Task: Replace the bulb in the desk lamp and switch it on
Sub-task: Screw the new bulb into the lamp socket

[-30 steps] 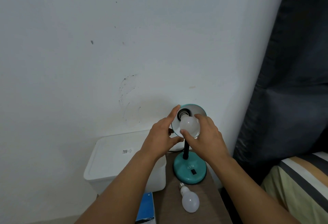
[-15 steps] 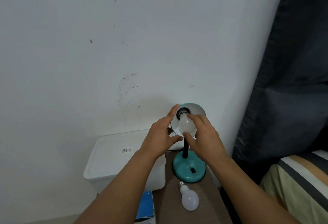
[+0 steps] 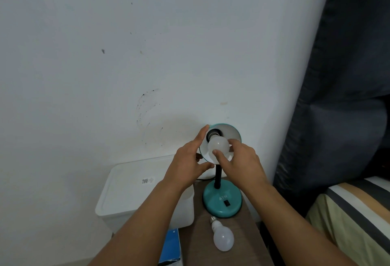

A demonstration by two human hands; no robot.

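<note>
Matt frosted bulb (image 3: 218, 145); glossy teal lamp base (image 3: 221, 201); wood-grain table (image 3: 200, 246).

A bedroom in a home. At four o'clock lies a bed with a striped cover (image 3: 356, 213), a dark curtain (image 3: 346, 80) hanging above it at two o'clock. A small wooden bedside table (image 3: 200, 242) at six o'clock carries a teal desk lamp (image 3: 221, 200), against a scuffed white wall (image 3: 126, 54), with a white plastic storage box (image 3: 126, 189) at seven o'clock.
</note>
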